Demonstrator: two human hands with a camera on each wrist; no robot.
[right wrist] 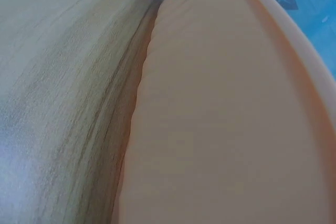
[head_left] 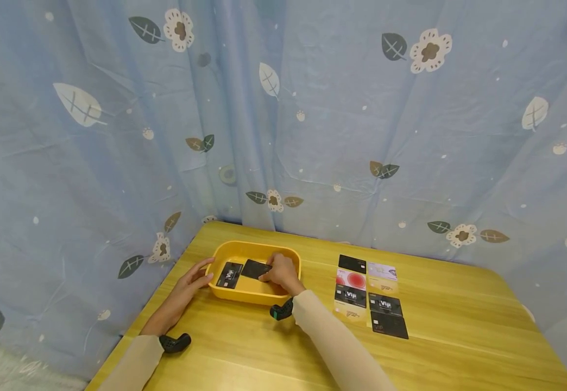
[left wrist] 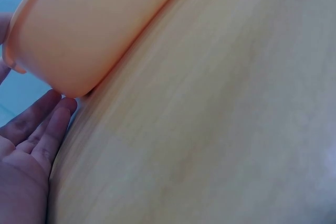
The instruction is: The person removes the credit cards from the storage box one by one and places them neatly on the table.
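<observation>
A yellow plastic tray stands at the table's far left. My left hand holds its left end, with finger and thumb at the rim; in the left wrist view, other fingers touch the lower corner of its wall. My right hand reaches over the near rim into the tray and pinches a black card at its right edge. Left of that card, a black Vip card lies on the tray floor. The right wrist view shows the tray's outer wall; the right hand's fingers are hidden there.
Right of the tray, several cards lie in two columns on the wooden table. Among them are a red-patterned card, a lilac card, a gold card and a black VIP card. A blue curtain hangs behind.
</observation>
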